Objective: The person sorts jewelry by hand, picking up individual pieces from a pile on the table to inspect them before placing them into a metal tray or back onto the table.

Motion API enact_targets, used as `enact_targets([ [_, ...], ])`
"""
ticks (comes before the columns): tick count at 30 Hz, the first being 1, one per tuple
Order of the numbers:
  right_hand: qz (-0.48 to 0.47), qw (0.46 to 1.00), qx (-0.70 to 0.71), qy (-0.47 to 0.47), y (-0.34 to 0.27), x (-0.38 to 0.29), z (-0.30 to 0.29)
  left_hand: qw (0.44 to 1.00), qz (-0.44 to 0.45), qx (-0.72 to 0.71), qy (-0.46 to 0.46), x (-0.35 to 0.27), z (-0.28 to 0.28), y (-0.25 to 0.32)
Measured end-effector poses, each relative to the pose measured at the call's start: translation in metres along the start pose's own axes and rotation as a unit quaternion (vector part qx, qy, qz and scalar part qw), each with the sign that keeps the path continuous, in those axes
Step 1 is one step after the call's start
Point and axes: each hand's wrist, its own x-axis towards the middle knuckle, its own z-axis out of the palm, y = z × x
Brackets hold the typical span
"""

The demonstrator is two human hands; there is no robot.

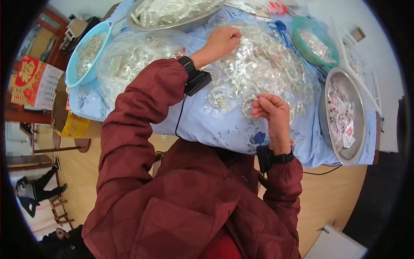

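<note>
A broad heap of bracelets in clear plastic bags (pixel 258 64) covers the middle of the table. Over its far left part is my left hand (pixel 223 42), fingers curled inward; whether anything is between them is hidden. My right hand (pixel 273 111) is at the heap's near edge, with thumb and fingers bent close together. Its fingertips meet or overlap a bagged bracelet (pixel 248 105), and I cannot tell if they grip it. Left of that, another bagged bracelet (pixel 223 100) lies on the blue floral tablecloth (pixel 207 124).
A large clear bag (pixel 113 64) of pieces lies left, beside a light-blue basin (pixel 69 74). A metal basin (pixel 155 27) stands at the back. On the right are a green basket (pixel 297 42) and an oval metal basin (pixel 360 129). Other people are at lower left.
</note>
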Motion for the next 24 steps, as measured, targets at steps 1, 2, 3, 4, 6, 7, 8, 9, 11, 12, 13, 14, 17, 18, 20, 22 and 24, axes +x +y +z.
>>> enact_targets([
  [1, 0.002, 1.0, 0.003, 0.008, 0.002, 0.002, -0.003, 1.0, 0.001, -0.005, -0.007, 0.003, 0.006, 0.006],
  [2, 0.003, 1.0, 0.011, 0.006, 0.005, 0.004, -0.006, 1.0, 0.001, -0.003, -0.027, 0.006, 0.013, 0.014],
  [3, 0.004, 1.0, 0.02, 0.003, 0.009, 0.006, -0.008, 0.999, 0.001, 0.001, -0.047, 0.008, 0.018, 0.019],
  [4, 0.003, 1.0, 0.028, -0.001, 0.011, 0.008, -0.009, 0.998, 0.001, 0.005, -0.066, 0.011, 0.024, 0.023],
  [6, 0.007, 0.999, 0.031, 0.003, 0.012, 0.009, -0.01, 0.998, 0.018, 0.011, -0.066, 0.021, 0.038, 0.026],
  [7, 0.01, 0.999, 0.03, 0.001, 0.012, 0.009, -0.01, 0.997, 0.033, 0.02, -0.06, 0.027, 0.044, 0.027],
  [8, 0.014, 0.999, 0.029, -0.001, 0.012, 0.009, -0.01, 0.997, 0.048, 0.028, -0.054, 0.034, 0.051, 0.03],
  [9, 0.011, 1.0, 0.028, 0.004, 0.013, 0.009, -0.012, 0.997, 0.052, 0.024, -0.055, 0.04, 0.064, 0.032],
  [11, 0.021, 0.999, 0.033, 0.002, 0.014, 0.008, -0.01, 0.992, 0.099, 0.061, -0.041, 0.049, 0.084, 0.038],
  [12, 0.025, 0.999, 0.035, 0.001, 0.014, 0.008, -0.011, 0.989, 0.123, 0.079, -0.034, 0.053, 0.091, 0.038],
  [13, 0.023, 0.999, 0.032, 0.002, 0.014, 0.009, -0.012, 0.989, 0.125, 0.077, -0.031, 0.055, 0.093, 0.035],
  [14, 0.02, 0.999, 0.033, -0.002, 0.014, 0.01, -0.012, 0.987, 0.106, 0.107, -0.051, 0.057, 0.094, 0.031],
  [17, 0.017, 0.999, 0.039, -0.004, 0.016, 0.008, -0.013, 0.98, 0.066, 0.161, -0.097, 0.055, 0.093, 0.025],
  [18, 0.015, 0.999, 0.037, 0.002, 0.015, 0.008, -0.014, 0.991, 0.032, 0.095, -0.092, 0.053, 0.087, 0.026],
  [20, 0.01, 0.999, 0.033, 0.011, 0.012, 0.009, -0.016, 0.995, -0.039, -0.036, -0.08, 0.047, 0.073, 0.025],
  [22, 0.008, 0.999, 0.032, 0.011, 0.01, 0.01, -0.017, 0.981, -0.109, -0.137, -0.085, 0.036, 0.053, 0.026],
  [24, 0.006, 0.999, 0.029, 0.015, 0.009, 0.011, -0.016, 0.906, -0.241, -0.336, -0.088, 0.021, 0.035, 0.028],
])
